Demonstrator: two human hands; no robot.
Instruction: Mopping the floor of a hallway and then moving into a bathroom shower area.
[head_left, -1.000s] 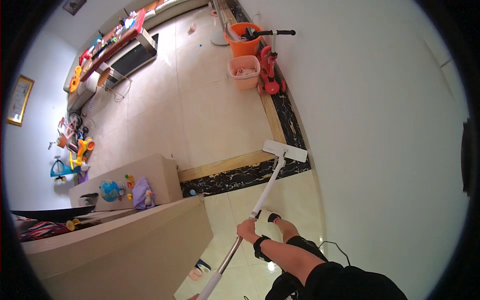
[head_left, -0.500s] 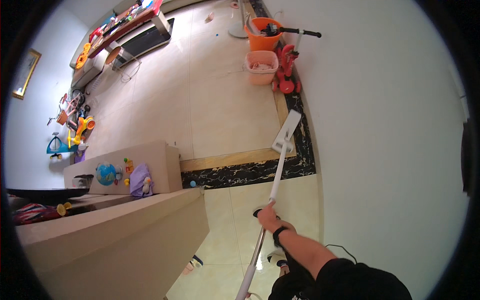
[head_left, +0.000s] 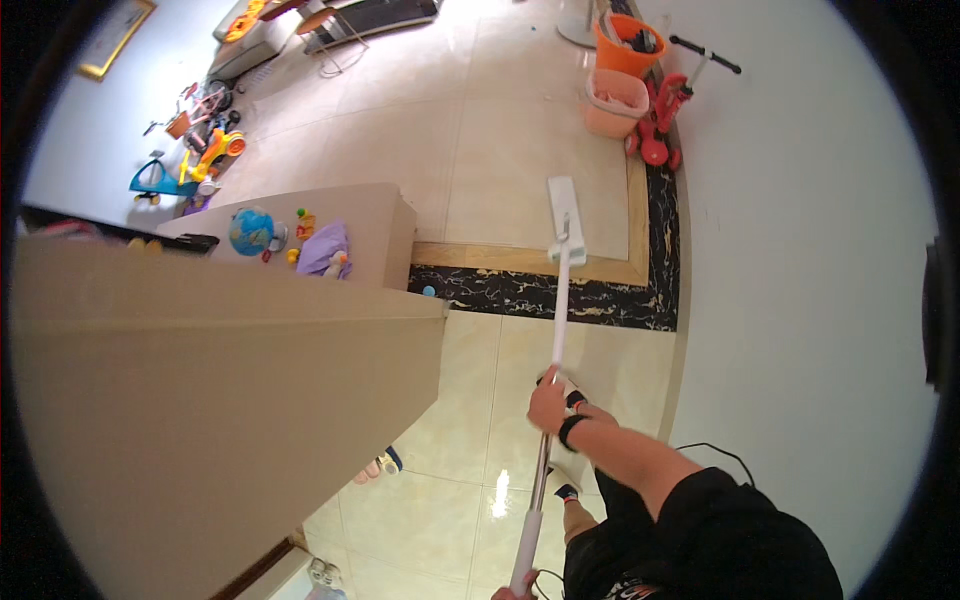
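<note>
My right hand (head_left: pixel 547 405), with a black band on its wrist, is closed round the pole of a white flat mop (head_left: pixel 560 330). Below it the pole turns to bare metal, then to a thick pale handle (head_left: pixel 527 550). At the bottom edge my left hand (head_left: pixel 514 593) grips this handle's lower end, mostly cut off by the frame. The mop's rectangular head (head_left: pixel 566 215) lies flat on cream tiles, its near end by the tan strip of the floor border. My shod feet are under the pole.
A beige partition (head_left: pixel 230 380) fills the left, with a globe (head_left: pixel 251 231) and toys on the ledge beyond. Orange bucket (head_left: pixel 630 45), pink bin (head_left: pixel 614 103) and red scooter (head_left: pixel 660 125) line the right wall. Another person's sandalled foot (head_left: pixel 378 467) shows beside the partition. A black cord (head_left: pixel 722 452) trails behind me.
The mop head has moved left, off the dark border by the right wall onto the tiles. My view has shifted, and my left hand now shows at the bottom edge.
</note>
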